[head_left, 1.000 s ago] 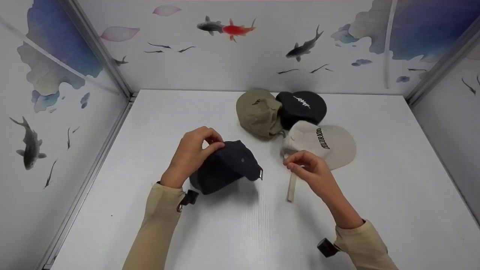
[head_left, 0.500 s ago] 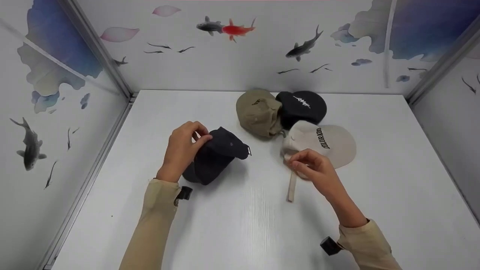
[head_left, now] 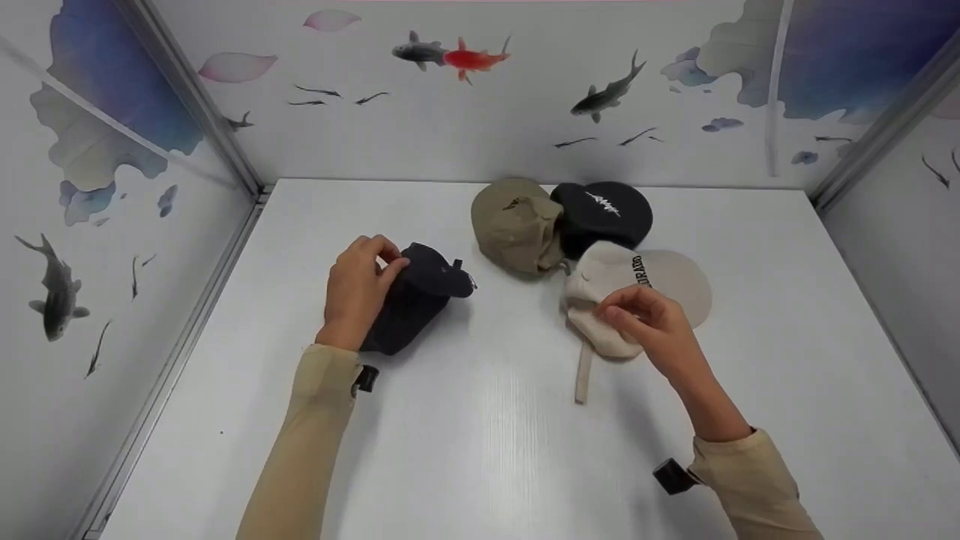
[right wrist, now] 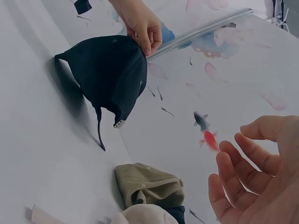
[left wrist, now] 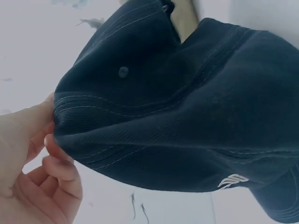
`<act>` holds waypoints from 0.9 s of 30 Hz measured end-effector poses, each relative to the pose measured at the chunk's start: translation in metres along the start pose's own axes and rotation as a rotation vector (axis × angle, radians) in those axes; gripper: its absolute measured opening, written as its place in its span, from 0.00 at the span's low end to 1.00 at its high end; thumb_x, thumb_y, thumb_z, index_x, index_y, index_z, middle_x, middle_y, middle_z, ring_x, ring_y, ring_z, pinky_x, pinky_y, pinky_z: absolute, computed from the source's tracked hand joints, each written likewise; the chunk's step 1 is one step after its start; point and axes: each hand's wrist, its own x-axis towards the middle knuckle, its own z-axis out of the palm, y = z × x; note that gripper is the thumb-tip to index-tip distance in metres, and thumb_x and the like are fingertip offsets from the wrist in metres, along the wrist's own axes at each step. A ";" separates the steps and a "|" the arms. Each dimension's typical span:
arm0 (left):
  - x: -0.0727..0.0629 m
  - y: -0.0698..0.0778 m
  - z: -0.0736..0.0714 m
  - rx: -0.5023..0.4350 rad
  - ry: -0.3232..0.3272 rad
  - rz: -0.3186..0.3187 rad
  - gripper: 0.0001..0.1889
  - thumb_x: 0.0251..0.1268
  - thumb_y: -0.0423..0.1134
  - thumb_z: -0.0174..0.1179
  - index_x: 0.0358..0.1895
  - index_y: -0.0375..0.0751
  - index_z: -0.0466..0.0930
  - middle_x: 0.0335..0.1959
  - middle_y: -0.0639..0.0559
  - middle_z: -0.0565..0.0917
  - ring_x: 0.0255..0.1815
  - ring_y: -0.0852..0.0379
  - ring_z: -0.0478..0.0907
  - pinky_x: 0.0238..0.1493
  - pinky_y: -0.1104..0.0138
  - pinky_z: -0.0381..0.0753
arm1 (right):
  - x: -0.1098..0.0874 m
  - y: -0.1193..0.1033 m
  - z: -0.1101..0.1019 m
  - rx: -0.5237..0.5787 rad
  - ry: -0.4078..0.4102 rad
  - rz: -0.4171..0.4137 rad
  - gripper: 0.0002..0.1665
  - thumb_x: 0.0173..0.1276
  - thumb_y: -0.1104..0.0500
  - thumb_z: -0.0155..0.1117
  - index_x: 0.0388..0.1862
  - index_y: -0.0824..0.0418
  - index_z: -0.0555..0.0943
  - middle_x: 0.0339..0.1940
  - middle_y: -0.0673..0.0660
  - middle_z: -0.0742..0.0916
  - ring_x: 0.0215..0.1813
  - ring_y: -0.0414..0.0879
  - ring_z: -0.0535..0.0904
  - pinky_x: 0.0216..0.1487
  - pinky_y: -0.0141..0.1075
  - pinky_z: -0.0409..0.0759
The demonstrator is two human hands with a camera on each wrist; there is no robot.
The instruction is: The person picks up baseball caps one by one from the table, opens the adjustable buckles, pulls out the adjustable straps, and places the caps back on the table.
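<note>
A dark navy cap point(head_left: 420, 296) is pinched at its crown by my left hand point(head_left: 358, 289), thumb against the fingers. In the left wrist view the navy cap point(left wrist: 187, 107) fills most of the frame, with a small white mark near its brim. The right wrist view shows its back strap hanging loose beside a metal buckle point(right wrist: 119, 124). My right hand point(head_left: 649, 322), fingers loosely bent with nothing between them, hovers over a cream cap point(head_left: 600, 274). From that cap a loose strap point(head_left: 583, 375) lies toward me on the table.
Behind the cream cap, an olive cap point(head_left: 514, 232) and a black cap point(head_left: 607, 214) with white lettering lie side by side near the back wall point(head_left: 420, 142). The white table point(head_left: 480, 450) is bounded by printed panels on the left, back and right.
My left hand has carried the navy cap left and toward the back, turning it slightly. My right hand has drifted a little right over the cream cap.
</note>
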 end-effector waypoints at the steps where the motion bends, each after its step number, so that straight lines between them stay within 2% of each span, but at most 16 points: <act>1: 0.001 -0.001 0.001 0.007 0.003 -0.003 0.10 0.69 0.46 0.63 0.42 0.42 0.81 0.41 0.47 0.82 0.37 0.50 0.78 0.40 0.60 0.79 | 0.001 0.000 -0.001 0.001 0.005 -0.001 0.06 0.70 0.71 0.60 0.42 0.74 0.81 0.38 0.50 0.89 0.42 0.38 0.84 0.43 0.25 0.82; 7: 0.009 -0.009 0.009 0.054 0.003 -0.019 0.10 0.69 0.45 0.63 0.42 0.42 0.81 0.42 0.45 0.82 0.40 0.48 0.80 0.44 0.57 0.81 | 0.008 -0.002 -0.008 -0.045 0.020 0.009 0.07 0.71 0.70 0.60 0.43 0.74 0.80 0.37 0.47 0.87 0.42 0.36 0.83 0.44 0.24 0.81; 16: 0.013 -0.025 0.019 0.081 -0.004 -0.027 0.10 0.70 0.44 0.63 0.43 0.41 0.81 0.43 0.44 0.81 0.43 0.47 0.81 0.47 0.55 0.82 | 0.018 -0.006 -0.016 -0.165 0.040 -0.020 0.07 0.71 0.67 0.61 0.43 0.71 0.82 0.38 0.44 0.86 0.43 0.32 0.82 0.46 0.22 0.80; 24: 0.017 -0.032 0.025 0.106 -0.007 -0.029 0.10 0.71 0.43 0.62 0.43 0.40 0.81 0.44 0.43 0.81 0.43 0.44 0.82 0.48 0.53 0.83 | 0.034 0.000 -0.015 -0.358 0.050 -0.019 0.07 0.71 0.65 0.62 0.44 0.68 0.82 0.44 0.63 0.87 0.42 0.25 0.78 0.45 0.18 0.75; 27: 0.019 -0.033 0.027 0.105 -0.007 -0.029 0.10 0.71 0.43 0.62 0.43 0.40 0.80 0.43 0.43 0.81 0.42 0.44 0.82 0.47 0.53 0.83 | 0.042 0.004 -0.013 -0.412 0.038 -0.016 0.08 0.72 0.64 0.62 0.46 0.67 0.82 0.46 0.64 0.87 0.42 0.28 0.78 0.45 0.17 0.74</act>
